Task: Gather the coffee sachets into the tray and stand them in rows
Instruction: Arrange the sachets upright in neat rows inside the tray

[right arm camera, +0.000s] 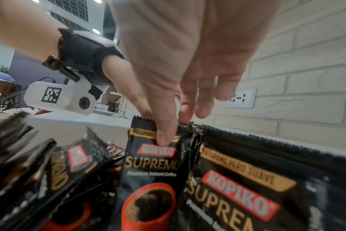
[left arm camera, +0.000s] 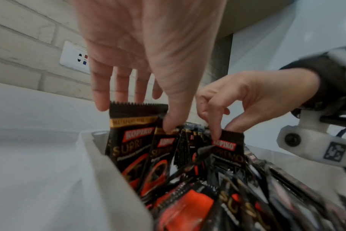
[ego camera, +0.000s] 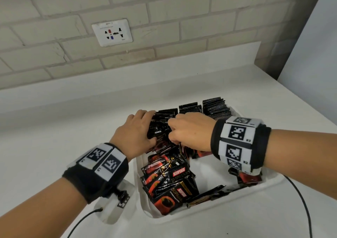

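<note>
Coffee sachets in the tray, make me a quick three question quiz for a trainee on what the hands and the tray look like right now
1. True or false: every sachet in the tray already stands in a row.
2. Multiple choice: what does the right hand do? A) rests flat on the counter B) pinches the top edge of one Kopiko sachet C) holds the cable
3. Fill in: the left hand grips a group of upright sachets at the tray's ____ side.

Key
1. False: standing rows fill the far end, while a loose pile lies at the near end.
2. B
3. left
</note>
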